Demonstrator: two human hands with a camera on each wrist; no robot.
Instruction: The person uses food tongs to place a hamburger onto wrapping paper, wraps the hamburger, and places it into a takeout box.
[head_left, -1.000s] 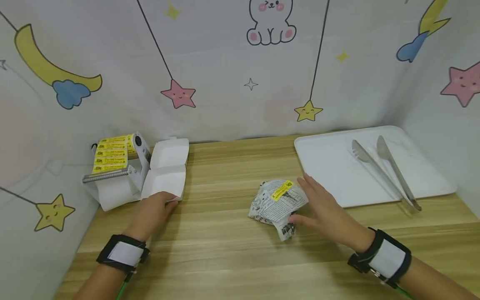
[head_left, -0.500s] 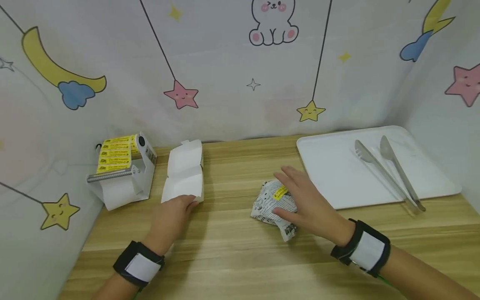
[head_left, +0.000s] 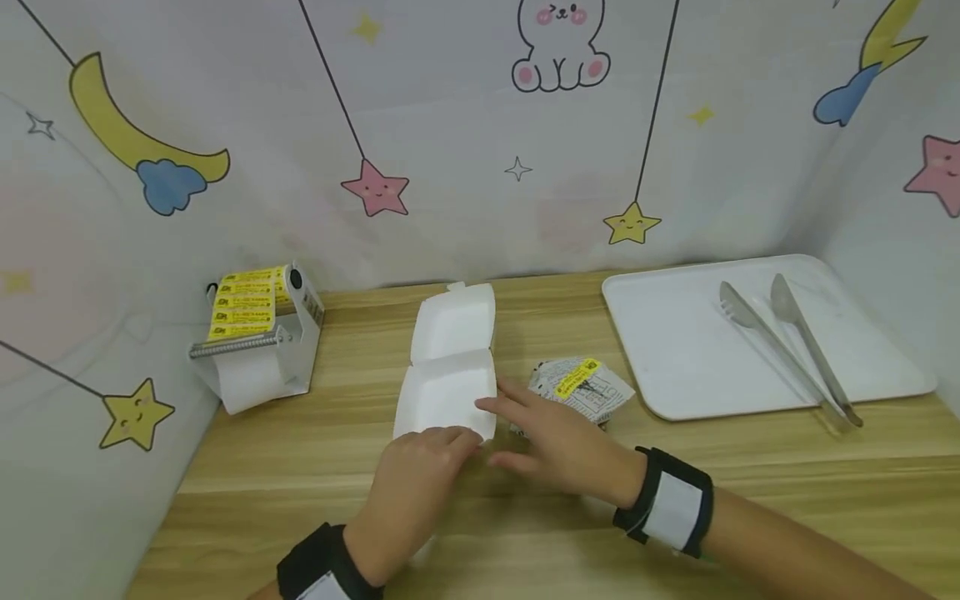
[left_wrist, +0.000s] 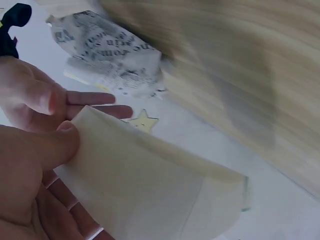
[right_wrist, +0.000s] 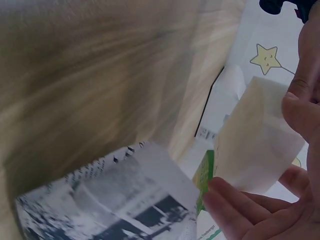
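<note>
A white paper clamshell box (head_left: pixel 452 387) with its lid folded back lies mid-table in the head view. My left hand (head_left: pixel 420 475) pinches its near edge; in the left wrist view the thumb presses the side of the box (left_wrist: pixel 145 175). At the box's right side is my right hand (head_left: pixel 562 446), its fingers extended and fingertips right at the wall. Behind that hand sits a parcel wrapped in newsprint paper (head_left: pixel 603 392), with a yellow label (head_left: pixel 577 377) on top. Part of the parcel is hidden by the right hand.
A label dispenser (head_left: pixel 262 333) with a yellow label roll stands at the left. At the back right, a white tray (head_left: pixel 667 367) holds metal tongs (head_left: pixel 795 350), whose handle end overhangs its front edge. A printed cloth wall (head_left: pixel 450 242) closes off the back.
My left hand has slid the box rightward, away from the dispenser and up beside the parcel. The right hand has moved left across the parcel to the box's side.
</note>
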